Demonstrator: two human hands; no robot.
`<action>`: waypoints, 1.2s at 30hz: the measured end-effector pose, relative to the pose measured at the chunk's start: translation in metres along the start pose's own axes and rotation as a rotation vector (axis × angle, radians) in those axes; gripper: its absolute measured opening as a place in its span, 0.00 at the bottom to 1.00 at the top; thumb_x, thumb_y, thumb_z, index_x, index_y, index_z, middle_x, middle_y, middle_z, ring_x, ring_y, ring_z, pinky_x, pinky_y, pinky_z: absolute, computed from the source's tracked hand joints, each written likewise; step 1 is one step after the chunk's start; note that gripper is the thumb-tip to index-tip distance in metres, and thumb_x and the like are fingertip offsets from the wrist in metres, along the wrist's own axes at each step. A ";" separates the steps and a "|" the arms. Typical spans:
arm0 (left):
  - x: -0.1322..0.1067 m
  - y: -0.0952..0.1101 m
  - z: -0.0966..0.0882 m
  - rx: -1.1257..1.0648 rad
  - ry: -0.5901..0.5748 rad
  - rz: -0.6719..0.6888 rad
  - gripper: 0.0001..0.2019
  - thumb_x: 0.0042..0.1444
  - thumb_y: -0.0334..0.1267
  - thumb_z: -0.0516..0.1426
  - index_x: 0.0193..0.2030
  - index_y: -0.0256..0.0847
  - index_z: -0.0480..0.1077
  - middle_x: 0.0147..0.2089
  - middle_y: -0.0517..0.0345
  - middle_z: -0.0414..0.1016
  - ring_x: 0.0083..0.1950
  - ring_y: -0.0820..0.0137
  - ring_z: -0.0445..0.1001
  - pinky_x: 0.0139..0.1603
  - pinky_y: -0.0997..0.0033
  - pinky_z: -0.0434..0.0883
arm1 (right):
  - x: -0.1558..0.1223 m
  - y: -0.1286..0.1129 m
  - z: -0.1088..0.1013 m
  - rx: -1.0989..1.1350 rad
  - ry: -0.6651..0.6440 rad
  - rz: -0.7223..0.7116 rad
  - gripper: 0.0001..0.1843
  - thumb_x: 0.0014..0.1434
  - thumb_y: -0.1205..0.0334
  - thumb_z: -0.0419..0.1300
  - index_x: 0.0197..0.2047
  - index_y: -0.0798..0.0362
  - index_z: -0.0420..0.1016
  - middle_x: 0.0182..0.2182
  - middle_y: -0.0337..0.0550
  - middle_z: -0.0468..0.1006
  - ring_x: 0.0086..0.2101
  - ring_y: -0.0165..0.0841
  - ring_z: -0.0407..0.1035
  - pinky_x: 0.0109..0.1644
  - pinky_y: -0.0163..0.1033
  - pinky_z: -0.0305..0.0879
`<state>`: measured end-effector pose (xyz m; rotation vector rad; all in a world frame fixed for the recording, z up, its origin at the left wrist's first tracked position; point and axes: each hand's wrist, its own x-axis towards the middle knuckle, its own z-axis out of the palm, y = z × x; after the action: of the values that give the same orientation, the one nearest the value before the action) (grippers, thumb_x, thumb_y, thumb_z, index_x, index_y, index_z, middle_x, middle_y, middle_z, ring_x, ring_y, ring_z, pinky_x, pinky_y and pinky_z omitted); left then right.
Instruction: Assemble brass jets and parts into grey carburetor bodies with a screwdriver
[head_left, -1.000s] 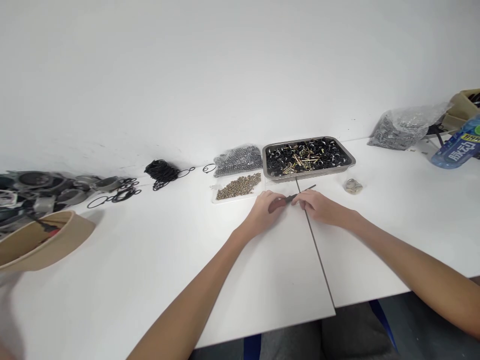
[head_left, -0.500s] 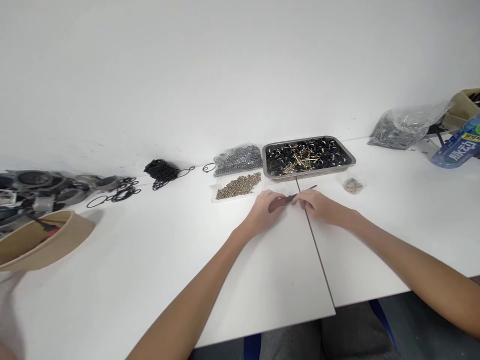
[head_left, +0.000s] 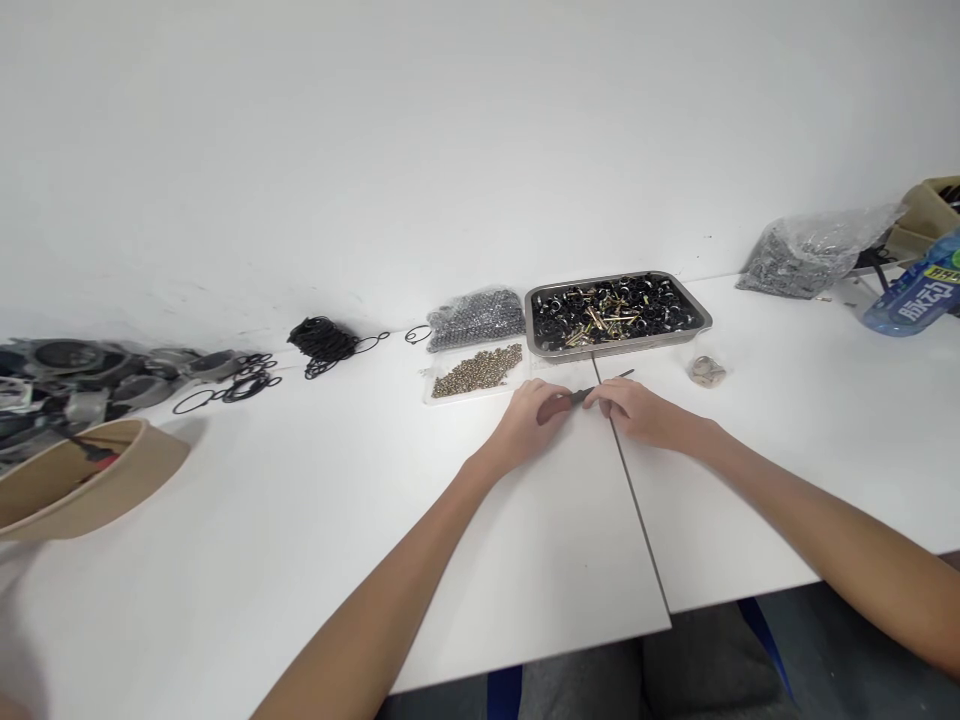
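Note:
A screwdriver (head_left: pixel 577 397) with a red and black handle and a thin dark shaft lies low over the white table, its tip pointing right. My left hand (head_left: pixel 531 415) is closed around the red handle. The fingers of my right hand (head_left: pixel 626 408) pinch the front part, near the shaft; whether they hold a small part as well is hidden. Just beyond my hands are a white tray of small brass-coloured balls (head_left: pixel 480 372) and a metal tray (head_left: pixel 544 352) full of black rings, with brass-coloured pins among them.
A bag of dark beads (head_left: pixel 476 318) sits behind the white tray. Right of my hands lies a small clear bag (head_left: pixel 706 372); farther off are a bag of grey parts (head_left: pixel 795 260) and a blue bottle (head_left: pixel 911 300). Black cords (head_left: pixel 324 345) and a beige bin (head_left: pixel 142 475) are leftward.

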<state>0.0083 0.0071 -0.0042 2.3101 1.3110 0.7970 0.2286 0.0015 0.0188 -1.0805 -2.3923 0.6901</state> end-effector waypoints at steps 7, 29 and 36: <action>0.000 0.001 -0.001 -0.013 -0.004 -0.008 0.10 0.56 0.33 0.56 0.44 0.44 0.72 0.40 0.55 0.73 0.44 0.65 0.69 0.49 0.60 0.68 | 0.000 0.000 0.001 -0.007 -0.005 0.001 0.25 0.51 0.82 0.43 0.43 0.55 0.74 0.29 0.42 0.70 0.35 0.32 0.63 0.45 0.38 0.61; 0.001 0.002 -0.001 0.007 -0.006 -0.003 0.08 0.57 0.33 0.56 0.44 0.44 0.72 0.40 0.55 0.73 0.44 0.66 0.69 0.48 0.61 0.68 | 0.000 0.004 0.003 -0.018 0.013 -0.016 0.25 0.50 0.82 0.44 0.43 0.55 0.74 0.29 0.42 0.71 0.35 0.32 0.64 0.44 0.38 0.61; 0.000 0.002 -0.001 0.022 -0.004 0.000 0.08 0.57 0.33 0.56 0.44 0.43 0.72 0.41 0.55 0.73 0.44 0.66 0.69 0.49 0.61 0.68 | 0.000 0.002 0.002 -0.020 0.011 -0.021 0.24 0.51 0.82 0.44 0.43 0.55 0.73 0.29 0.42 0.71 0.35 0.32 0.64 0.45 0.38 0.61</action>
<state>0.0088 0.0065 -0.0020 2.3279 1.3242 0.7810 0.2289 0.0026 0.0159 -1.0636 -2.4027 0.6531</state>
